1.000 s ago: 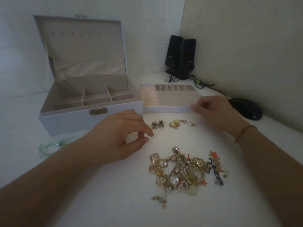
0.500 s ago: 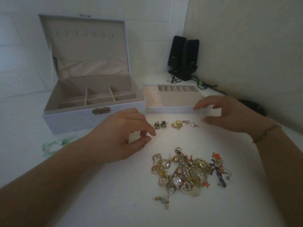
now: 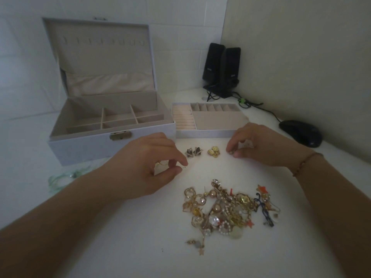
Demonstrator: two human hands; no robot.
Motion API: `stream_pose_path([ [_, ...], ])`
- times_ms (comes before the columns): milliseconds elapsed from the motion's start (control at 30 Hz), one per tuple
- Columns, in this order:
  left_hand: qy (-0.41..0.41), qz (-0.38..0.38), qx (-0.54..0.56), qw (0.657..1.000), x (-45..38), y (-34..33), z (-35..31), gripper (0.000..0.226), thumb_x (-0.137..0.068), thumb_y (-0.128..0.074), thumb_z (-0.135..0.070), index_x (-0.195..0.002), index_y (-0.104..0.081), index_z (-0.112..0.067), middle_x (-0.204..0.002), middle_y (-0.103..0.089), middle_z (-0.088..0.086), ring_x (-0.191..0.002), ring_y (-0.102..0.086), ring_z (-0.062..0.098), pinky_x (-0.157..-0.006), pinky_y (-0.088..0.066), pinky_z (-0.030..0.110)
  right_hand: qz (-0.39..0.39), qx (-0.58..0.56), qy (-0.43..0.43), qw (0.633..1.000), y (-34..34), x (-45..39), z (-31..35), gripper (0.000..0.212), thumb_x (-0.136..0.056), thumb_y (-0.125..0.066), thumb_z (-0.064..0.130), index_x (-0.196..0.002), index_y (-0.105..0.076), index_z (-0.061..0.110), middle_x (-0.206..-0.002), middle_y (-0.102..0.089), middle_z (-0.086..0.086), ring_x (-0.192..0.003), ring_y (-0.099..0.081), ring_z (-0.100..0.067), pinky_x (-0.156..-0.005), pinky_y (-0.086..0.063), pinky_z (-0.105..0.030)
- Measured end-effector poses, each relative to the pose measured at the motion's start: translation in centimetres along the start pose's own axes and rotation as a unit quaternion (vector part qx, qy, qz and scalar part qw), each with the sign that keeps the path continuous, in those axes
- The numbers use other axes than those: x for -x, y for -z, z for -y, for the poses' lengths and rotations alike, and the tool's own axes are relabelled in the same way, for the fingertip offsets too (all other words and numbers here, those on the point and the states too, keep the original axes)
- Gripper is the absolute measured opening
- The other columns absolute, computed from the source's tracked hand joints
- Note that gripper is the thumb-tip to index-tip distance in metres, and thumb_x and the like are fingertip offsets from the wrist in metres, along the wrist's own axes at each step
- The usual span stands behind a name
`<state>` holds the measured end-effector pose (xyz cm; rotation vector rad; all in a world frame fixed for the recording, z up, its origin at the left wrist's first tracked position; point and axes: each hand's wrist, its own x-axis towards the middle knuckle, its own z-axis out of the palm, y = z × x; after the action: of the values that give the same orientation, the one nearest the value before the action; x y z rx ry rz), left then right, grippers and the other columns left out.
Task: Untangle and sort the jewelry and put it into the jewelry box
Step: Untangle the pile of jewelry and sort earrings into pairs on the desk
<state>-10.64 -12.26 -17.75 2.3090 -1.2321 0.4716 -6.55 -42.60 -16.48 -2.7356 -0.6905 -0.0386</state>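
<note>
On the head camera I see a white bench (image 3: 120, 247) running into a far right corner where two walls meet. The jewelry box (image 3: 112, 125) stands toward the far left of the bench, lid upright, its divided beige compartments bare as far as I can tell. Its removable tray (image 3: 208, 123) sits just right of the box, touching or nearly touching its side. My left hand (image 3: 144, 165) hovers low over the bench in front of the box's latch, thumb and forefinger curled close together with something thin and gold (image 3: 162, 163) showing in the gap behind them; I cannot tell whether it is actually pinched. My right hand (image 3: 263, 145) is down in front of the tray's near right corner, its fingertips (image 3: 230, 149) closed on a small pale piece (image 3: 231, 152) too tiny to identify. Between the two hands lie two sorted sets: a pair of dark star-shaped earrings (image 3: 193, 152) and, just right of them, a small cluster of gold round pieces (image 3: 213, 152), the sets apart from each other. The tangled pile of jewelry (image 3: 228, 209) lies nearer the front edge, right of centre, gold hoops, pearls, orange and blue bits mixed. Two black speakers (image 3: 222, 69) stand in the far corner, a black mouse (image 3: 300, 132) by the right wall, and a pale green ribbon (image 3: 66, 176) left of my left forearm.
</note>
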Motion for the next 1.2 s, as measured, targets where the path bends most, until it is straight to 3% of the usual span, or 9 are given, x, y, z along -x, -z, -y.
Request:
stream_pose_path([
  [100, 0.002, 0.002, 0.002, 1.000, 0.1, 0.0, 0.1, 0.018, -0.088, -0.061, -0.028, -0.100, -0.073, -0.022, -0.085, -0.066, -0.012, -0.084, -0.058, 0.007, -0.072, -0.050, 0.030, -0.008, -0.006, 0.002, 1.000, 0.0, -0.1, -0.2, 0.020, -0.080, -0.073, 0.027, -0.091, -0.065, 0.041, -0.088, -0.062, 0.020, -0.091, -0.046, -0.001, -0.079, -0.036, -0.018],
  [300, 0.001, 0.005, 0.005, 1.000, 0.2, -0.1, 0.2, 0.019, -0.089, -0.060, -0.028, -0.100, -0.074, -0.022, -0.085, -0.066, -0.011, -0.083, -0.058, 0.009, -0.072, -0.050, 0.030, -0.014, 0.005, -0.005, 1.000, -0.3, -0.2, -0.6, 0.017, -0.080, -0.072, 0.033, -0.095, -0.068, 0.040, -0.089, -0.061, 0.020, -0.093, -0.042, -0.005, -0.085, -0.036, -0.025],
  [500, -0.047, -0.008, -0.059, 0.997, 0.0, 0.5, -0.1, 0.015, -0.089, -0.062, -0.018, -0.094, -0.076, -0.016, -0.083, -0.067, -0.005, -0.079, -0.060, 0.014, -0.071, -0.050, 0.031, -0.024, -0.018, 0.014, 0.999, 2.0, 1.3, 0.6, 0.022, -0.080, -0.072, 0.029, -0.094, -0.066, 0.043, -0.097, -0.065, 0.018, -0.095, -0.051, -0.003, -0.082, -0.038, -0.012],
  [567, -0.068, -0.029, -0.100, 0.992, 0.1, 0.9, -0.2, 0.013, -0.088, -0.063, -0.016, -0.092, -0.076, -0.014, -0.083, -0.068, -0.001, -0.077, -0.061, 0.020, -0.070, -0.050, 0.034, -0.025, -0.070, 0.026, 0.997, 4.4, 2.6, 1.5, 0.025, -0.078, -0.073, 0.025, -0.092, -0.068, 0.045, -0.097, -0.068, 0.016, -0.092, -0.058, -0.007, -0.077, -0.046, -0.018],
  [700, -0.092, -0.030, -0.130, 0.987, 0.2, 0.8, -0.3, 0.016, -0.090, -0.061, -0.019, -0.091, -0.076, -0.014, -0.083, -0.068, 0.000, -0.078, -0.062, 0.022, -0.069, -0.050, 0.036, 0.105, -0.131, 0.059, 0.984, 6.4, 5.1, 2.0, 0.027, -0.074, -0.069, 0.033, -0.099, -0.070, 0.045, -0.091, -0.068, 0.011, -0.083, -0.063, -0.015, -0.072, -0.051, -0.025],
  [833, -0.097, -0.018, -0.131, 0.986, -0.1, 0.5, -0.5, 0.018, -0.091, -0.059, -0.021, -0.091, -0.076, -0.015, -0.083, -0.069, -0.002, -0.078, -0.061, 0.020, -0.068, -0.051, 0.038, 0.194, -0.114, 0.026, 0.974, 3.7, 6.3, 0.8, 0.035, -0.075, -0.075, 0.031, -0.103, -0.066, 0.050, -0.092, -0.062, 0.014, -0.078, -0.055, -0.007, -0.069, -0.044, -0.016],
  [967, -0.100, -0.012, -0.125, 0.987, -0.1, 0.2, -0.9, 0.016, -0.090, -0.061, -0.019, -0.092, -0.076, -0.015, -0.084, -0.070, -0.002, -0.078, -0.061, 0.020, -0.067, -0.050, 0.039, 0.151, -0.151, 0.026, 0.977, 1.8, 6.7, 0.0, 0.029, -0.073, -0.077, 0.031, -0.099, -0.072, 0.043, -0.090, -0.062, 0.008, -0.075, -0.051, -0.010, -0.071, -0.043, -0.023],
  [1067, -0.101, -0.017, -0.123, 0.987, -0.1, 0.1, -1.0, 0.014, -0.090, -0.062, -0.017, -0.091, -0.076, -0.014, -0.083, -0.069, -0.001, -0.077, -0.061, 0.020, -0.065, -0.050, 0.039, 0.121, -0.172, 0.030, 0.977, 1.4, 6.9, -0.1, 0.023, -0.071, -0.078, 0.029, -0.092, -0.075, 0.039, -0.089, -0.063, 0.008, -0.082, -0.056, -0.010, -0.073, -0.042, -0.017],
  [1200, -0.095, -0.019, -0.120, 0.988, -0.1, 0.0, -1.2, 0.014, -0.090, -0.062, -0.017, -0.091, -0.076, -0.014, -0.081, -0.069, -0.001, -0.077, -0.061, 0.020, -0.065, -0.050, 0.038, 0.119, -0.148, 0.037, 0.981, 1.0, 7.0, -0.3, 0.019, -0.076, -0.077, 0.026, -0.087, -0.069, 0.039, -0.095, -0.060, 0.010, -0.083, -0.054, -0.012, -0.076, -0.043, -0.024],
])
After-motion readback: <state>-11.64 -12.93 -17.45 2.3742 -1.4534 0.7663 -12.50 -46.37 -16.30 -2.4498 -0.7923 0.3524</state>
